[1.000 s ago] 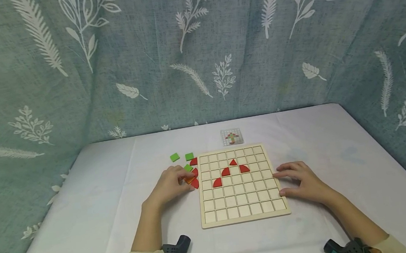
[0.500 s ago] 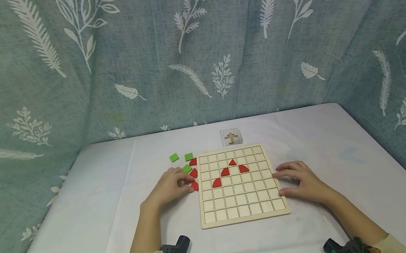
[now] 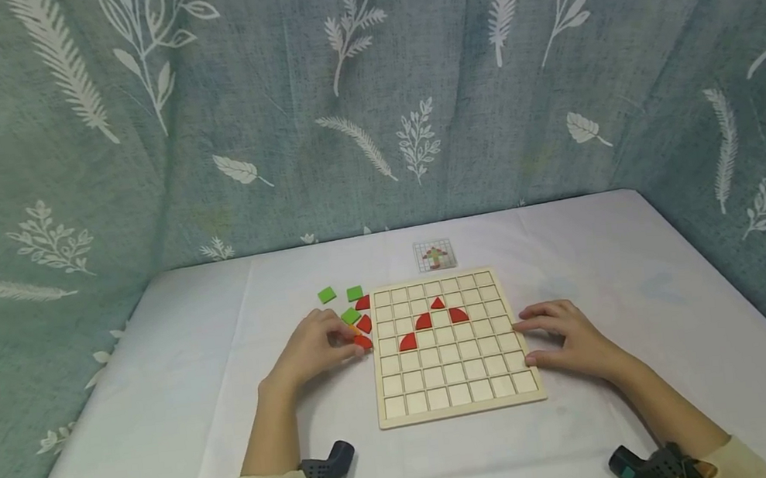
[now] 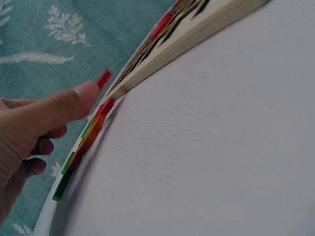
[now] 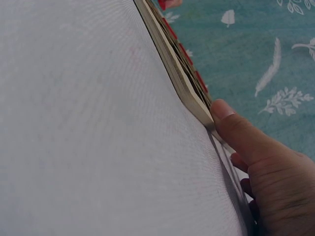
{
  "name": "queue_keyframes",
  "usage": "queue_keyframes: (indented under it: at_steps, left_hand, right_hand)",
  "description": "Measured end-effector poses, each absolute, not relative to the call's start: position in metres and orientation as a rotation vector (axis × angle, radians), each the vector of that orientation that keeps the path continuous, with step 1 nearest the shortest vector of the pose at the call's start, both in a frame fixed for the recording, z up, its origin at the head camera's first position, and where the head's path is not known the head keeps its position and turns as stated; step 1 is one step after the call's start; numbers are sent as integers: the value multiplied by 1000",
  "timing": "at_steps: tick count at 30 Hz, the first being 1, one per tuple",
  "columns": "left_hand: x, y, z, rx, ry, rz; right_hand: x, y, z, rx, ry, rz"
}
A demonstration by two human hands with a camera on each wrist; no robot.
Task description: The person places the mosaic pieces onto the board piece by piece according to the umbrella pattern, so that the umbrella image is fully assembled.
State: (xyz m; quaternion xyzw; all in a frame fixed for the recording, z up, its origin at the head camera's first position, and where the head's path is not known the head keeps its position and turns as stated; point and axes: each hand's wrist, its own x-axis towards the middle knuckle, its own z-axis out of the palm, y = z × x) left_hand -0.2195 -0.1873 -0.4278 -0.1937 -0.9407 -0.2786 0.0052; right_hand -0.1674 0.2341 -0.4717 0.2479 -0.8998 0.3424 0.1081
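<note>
Left hand pinches a thin red piece near the left edge of the wooden board; fingers behind the thumb are partly hidden, so how firm the pinch is cannot be told. Right hand, fingers relaxed, touches the board's right side. A light hold on the piece's rim, face level, seems best, lifting clear of the loose green squares nearby, while the right hand steadies the board so the four red pieces lying in its grid do not shift.

Leaf-printed teal curtain behind white-covered table
</note>
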Motion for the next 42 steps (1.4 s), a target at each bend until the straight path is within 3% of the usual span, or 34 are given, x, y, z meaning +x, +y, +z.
queue_keyframes:
  at_steps: [24, 42]
  left_hand:
    - [-224, -141, -432, -914, -2693, -851]
    - [-227, -105, -433, -939, -2726, -805]
  right_hand:
    - [-166, 235, -473, 701, -2673, 1019]
    - [-167, 231, -470, 706, -2678, 1022]
